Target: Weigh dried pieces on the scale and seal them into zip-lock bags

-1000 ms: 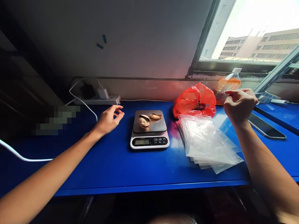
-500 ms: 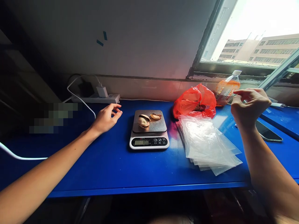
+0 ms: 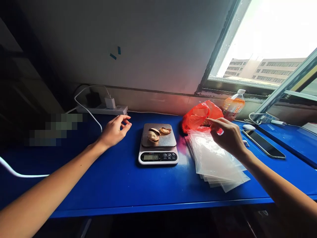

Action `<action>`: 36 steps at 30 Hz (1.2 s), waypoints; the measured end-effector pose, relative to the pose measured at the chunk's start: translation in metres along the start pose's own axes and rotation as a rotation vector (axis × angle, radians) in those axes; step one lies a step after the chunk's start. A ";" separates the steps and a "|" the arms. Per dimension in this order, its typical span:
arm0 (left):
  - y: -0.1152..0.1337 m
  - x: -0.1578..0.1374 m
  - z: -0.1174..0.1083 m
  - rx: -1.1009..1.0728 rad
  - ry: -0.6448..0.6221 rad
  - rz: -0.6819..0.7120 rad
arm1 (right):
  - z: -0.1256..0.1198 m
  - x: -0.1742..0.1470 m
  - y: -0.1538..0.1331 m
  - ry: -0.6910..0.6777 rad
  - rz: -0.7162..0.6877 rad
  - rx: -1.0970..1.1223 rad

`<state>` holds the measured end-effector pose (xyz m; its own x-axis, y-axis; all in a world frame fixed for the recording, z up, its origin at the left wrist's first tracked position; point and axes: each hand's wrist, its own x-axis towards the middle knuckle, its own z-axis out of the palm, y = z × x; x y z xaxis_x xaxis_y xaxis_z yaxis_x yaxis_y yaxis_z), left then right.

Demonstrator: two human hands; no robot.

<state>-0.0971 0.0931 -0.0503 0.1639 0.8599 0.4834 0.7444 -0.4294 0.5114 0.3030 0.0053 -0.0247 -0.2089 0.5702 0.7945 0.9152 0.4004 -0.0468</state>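
Observation:
A kitchen scale (image 3: 158, 158) with a steel top stands on the blue table, its display apparently reading 10.0. Several pale, dried slices with brown rims (image 3: 154, 135) lie on its plate. My left hand (image 3: 116, 131) hovers left of the scale, holding nothing, its fingers loosely bent and apart from the thumb. At the mouth of a crumpled red plastic bag (image 3: 195, 116) is my right hand (image 3: 228, 136), fingers stretched toward the dark contents; no held item shows. Beneath that hand lies a fanned stack of clear plastic bags (image 3: 213, 162).
An orange drink bottle (image 3: 234, 105) stands behind the red bag. To the right lie a phone (image 3: 264, 143) and a white earbud case (image 3: 249, 127). A power strip (image 3: 119, 109) with a white charger (image 3: 109, 102) sits against the wall at left.
My right hand has come down and left from beside the bottle to the red bag's opening. My left hand has barely moved. The view has tilted up slightly.

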 end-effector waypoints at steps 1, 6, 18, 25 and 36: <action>0.000 0.000 0.000 -0.005 0.001 0.013 | 0.003 -0.001 0.002 -0.046 0.013 0.004; 0.003 -0.002 -0.002 -0.001 -0.009 0.083 | 0.011 0.002 0.022 -0.358 0.030 0.075; 0.009 -0.004 -0.004 0.006 -0.087 0.138 | 0.018 0.002 0.031 -0.620 0.000 0.019; 0.008 -0.005 -0.004 0.010 -0.084 0.148 | 0.022 0.004 0.044 -0.730 -0.033 0.017; 0.008 -0.005 -0.004 0.014 -0.113 0.150 | 0.031 -0.006 0.040 -0.744 -0.033 -0.019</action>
<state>-0.0946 0.0847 -0.0456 0.3452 0.8124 0.4699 0.7149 -0.5520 0.4292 0.3307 0.0401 -0.0499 -0.4084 0.8958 0.1753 0.9087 0.4171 -0.0144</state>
